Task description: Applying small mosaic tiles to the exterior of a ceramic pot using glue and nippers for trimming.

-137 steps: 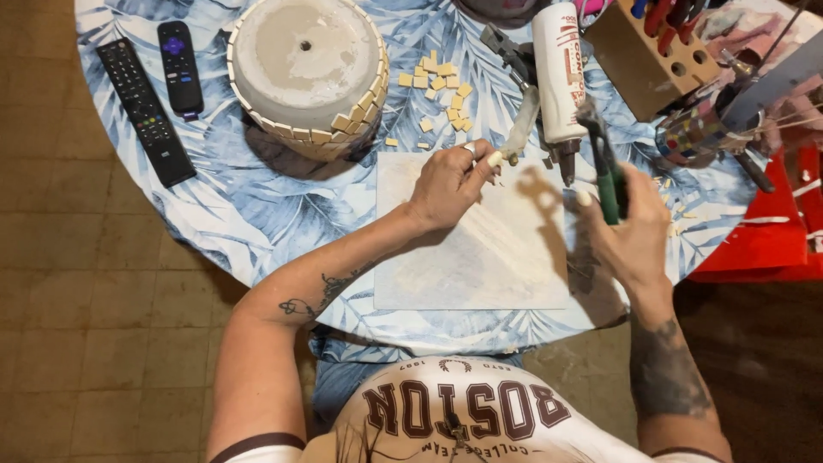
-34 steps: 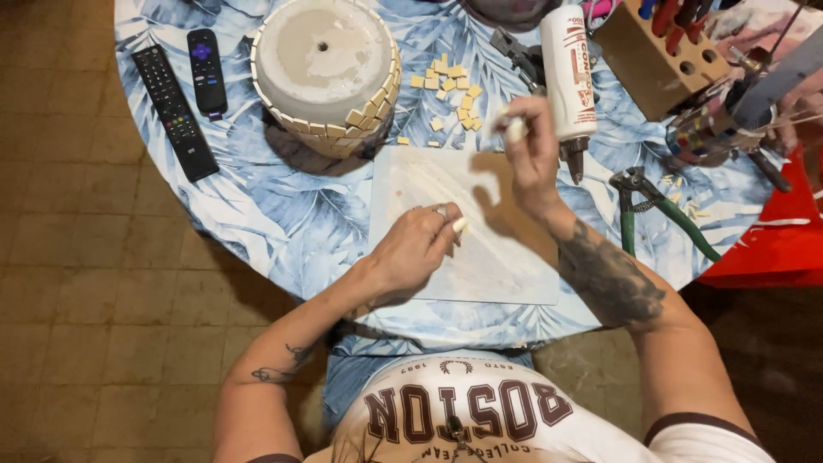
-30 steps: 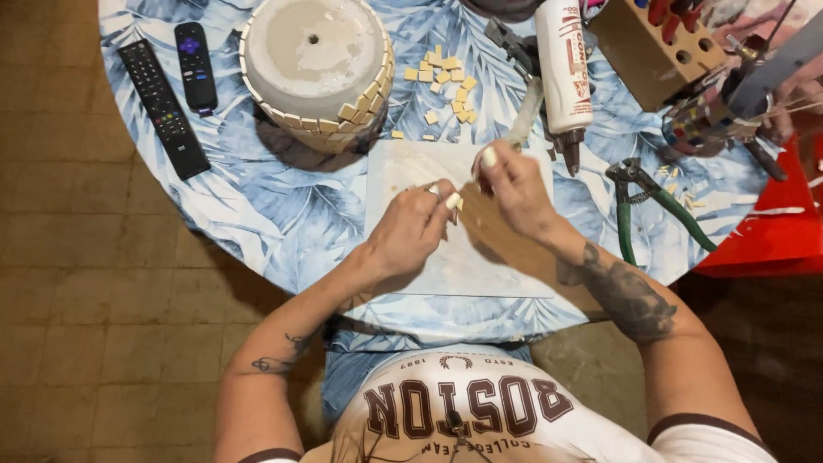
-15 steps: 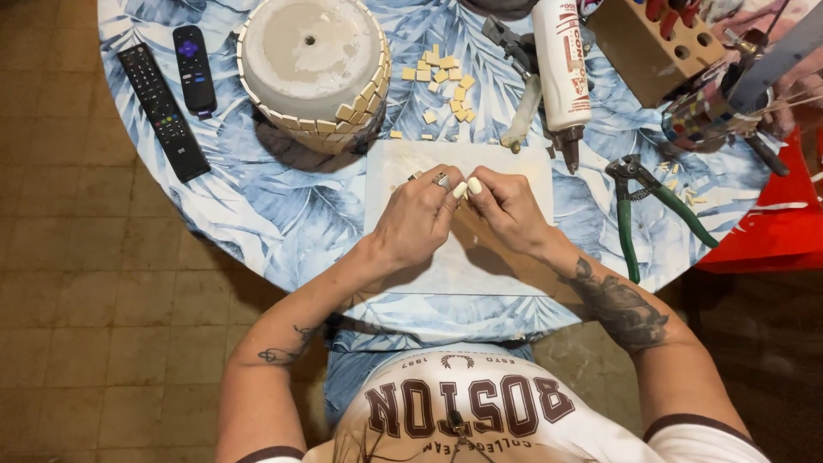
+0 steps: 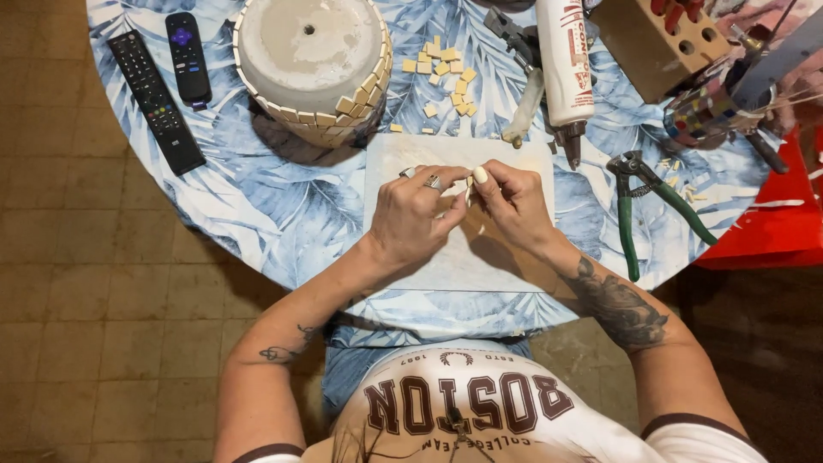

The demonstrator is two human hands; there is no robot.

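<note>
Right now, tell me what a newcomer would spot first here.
The left hand and right hand meet at the table's centre, pinching a small tile over a white sheet. Behind them stands an upturned pot ringed with tiles, with loose tiles beside it.

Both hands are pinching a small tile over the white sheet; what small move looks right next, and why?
Probably carry the small cream tile piece up to the upturned grey concrete pot. The left hand and right hand pinch it together over the white paper sheet, and the pot's rim row of tiles looks only partly covered.
</note>
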